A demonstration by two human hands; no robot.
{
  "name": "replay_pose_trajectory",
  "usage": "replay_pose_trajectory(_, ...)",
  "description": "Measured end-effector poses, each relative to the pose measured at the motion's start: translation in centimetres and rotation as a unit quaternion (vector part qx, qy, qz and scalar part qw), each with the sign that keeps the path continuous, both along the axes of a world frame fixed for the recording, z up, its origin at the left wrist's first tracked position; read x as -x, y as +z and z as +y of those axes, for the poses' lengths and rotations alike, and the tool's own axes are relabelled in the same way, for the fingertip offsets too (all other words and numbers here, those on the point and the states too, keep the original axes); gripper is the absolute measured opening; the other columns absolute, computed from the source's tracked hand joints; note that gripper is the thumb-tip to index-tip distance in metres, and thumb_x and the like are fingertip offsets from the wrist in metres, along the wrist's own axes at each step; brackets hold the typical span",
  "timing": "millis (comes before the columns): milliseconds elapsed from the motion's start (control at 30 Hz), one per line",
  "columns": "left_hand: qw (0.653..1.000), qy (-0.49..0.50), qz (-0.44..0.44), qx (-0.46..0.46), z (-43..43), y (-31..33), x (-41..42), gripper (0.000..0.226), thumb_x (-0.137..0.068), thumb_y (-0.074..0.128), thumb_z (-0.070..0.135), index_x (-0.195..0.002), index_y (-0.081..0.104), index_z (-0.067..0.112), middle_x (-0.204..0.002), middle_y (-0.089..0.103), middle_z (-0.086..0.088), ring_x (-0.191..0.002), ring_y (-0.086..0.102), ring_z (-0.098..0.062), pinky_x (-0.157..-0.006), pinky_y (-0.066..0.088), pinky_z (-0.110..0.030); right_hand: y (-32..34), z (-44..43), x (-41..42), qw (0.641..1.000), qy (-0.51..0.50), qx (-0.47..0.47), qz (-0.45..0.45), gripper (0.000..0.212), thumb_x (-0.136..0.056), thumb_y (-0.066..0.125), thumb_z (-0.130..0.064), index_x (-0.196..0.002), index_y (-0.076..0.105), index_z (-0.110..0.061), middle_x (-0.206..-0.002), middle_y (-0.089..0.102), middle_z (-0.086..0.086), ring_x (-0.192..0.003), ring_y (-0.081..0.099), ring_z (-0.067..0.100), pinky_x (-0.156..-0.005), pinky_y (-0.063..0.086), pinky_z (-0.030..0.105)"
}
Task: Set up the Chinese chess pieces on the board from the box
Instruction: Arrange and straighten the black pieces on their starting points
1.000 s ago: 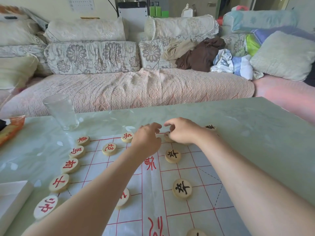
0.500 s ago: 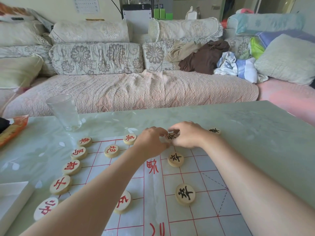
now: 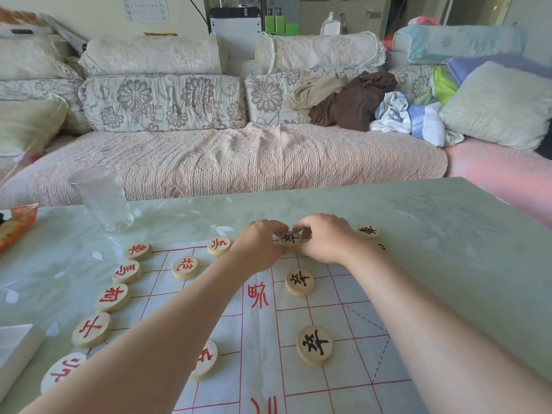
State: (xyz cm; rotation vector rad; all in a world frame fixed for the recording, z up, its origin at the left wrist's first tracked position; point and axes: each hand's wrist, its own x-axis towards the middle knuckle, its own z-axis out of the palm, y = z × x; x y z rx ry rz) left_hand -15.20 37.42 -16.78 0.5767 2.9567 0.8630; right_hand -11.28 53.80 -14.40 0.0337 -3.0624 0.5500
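A white paper board [image 3: 313,380] with red grid lines lies on the table. Several round wooden pieces with red characters [image 3: 113,297] line its left edge. Two black-character pieces [image 3: 299,281] [image 3: 314,344] sit right of the centre band. At the board's far edge my left hand [image 3: 259,249] and my right hand [image 3: 325,239] meet around a black-character piece [image 3: 290,238], fingertips of both pinching its rim. Another black piece [image 3: 369,231] lies just right of my right wrist. My left forearm partly covers a red piece [image 3: 205,360].
An empty drinking glass [image 3: 103,198] stands at the far left of the pale green table [image 3: 448,249]. A snack packet [image 3: 15,225] lies at the left edge and a white box corner [image 3: 15,351] at the near left. A sofa runs behind the table.
Both hands stayed at the board's far edge and closed in toward each other. The black piece between them, hidden before, now shows face-up between the fingertips.
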Motion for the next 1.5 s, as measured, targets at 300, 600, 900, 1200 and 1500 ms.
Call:
replay_pose_trajectory(300, 1.0, -0.006, 0.005, 0.015, 0.2, 0.2, -0.3, 0.051, -0.081, 0.074, 0.033, -0.128, 0.056, 0.029, -0.12, 0.061, 0.01, -0.104, 0.056, -0.017, -0.093, 0.048, -0.036, 0.2, 0.2, -0.3, 0.999, 0.002, 0.037, -0.021, 0.046, -0.086, 0.063, -0.035, -0.131, 0.06, -0.04, -0.12, 0.065, -0.013, -0.113, 0.058, 0.017, -0.094, 0.045, 0.03)
replay_pose_trajectory(600, 0.997, -0.026, 0.077, 0.007, 1.3, 2.6, -3.0, 0.033, -0.086, 0.066, 0.028, -0.119, 0.06, 0.03, -0.108, 0.058, 0.006, -0.101, 0.054, -0.016, -0.087, 0.048, -0.034, 2.7, 4.4, -2.7, 0.995, -0.001, 0.076, -0.058, 0.064, -0.083, 0.045, 0.003, -0.136, 0.058, -0.031, -0.126, 0.062, -0.013, -0.086, 0.053, 0.003, -0.065, 0.037, 0.012)
replay_pose_trajectory(900, 0.998, -0.042, 0.011, 0.054, 4.6, 2.8, -5.5, 0.023, -0.084, 0.059, 0.021, -0.103, 0.069, 0.03, -0.109, 0.068, 0.01, -0.101, 0.063, -0.015, -0.088, 0.052, -0.031, 2.2, 3.8, -4.6, 0.998, 0.042, 0.001, -0.051, 0.042, -0.085, 0.064, -0.035, -0.126, 0.062, -0.039, -0.121, 0.064, -0.013, -0.105, 0.059, 0.015, -0.078, 0.042, 0.026)
replay_pose_trajectory(1200, 0.999, -0.01, -0.006, 0.049, 4.7, 2.4, -5.6, 0.031, -0.083, 0.06, 0.016, -0.11, 0.066, 0.029, -0.112, 0.068, 0.01, -0.105, 0.063, -0.012, -0.092, 0.051, -0.032, 1.7, 4.6, -5.0, 0.997, 0.071, 0.005, -0.04, 0.054, -0.088, 0.059, -0.02, -0.135, 0.052, -0.045, -0.114, 0.056, -0.022, -0.088, 0.051, 0.009, -0.057, 0.034, 0.015)
replay_pose_trajectory(1500, 1.0, 0.001, -0.031, 0.007, 5.2, 3.0, -6.0, 0.035, -0.087, 0.051, 0.006, -0.113, 0.064, 0.025, -0.112, 0.066, 0.007, -0.104, 0.062, -0.016, -0.091, 0.05, -0.031, 0.6, 4.3, -5.0, 0.998, 0.036, -0.04, 0.02, 0.059, -0.079, 0.063, -0.061, -0.134, 0.054, -0.042, -0.12, 0.066, -0.012, -0.12, 0.054, 0.018, -0.097, 0.038, 0.033)
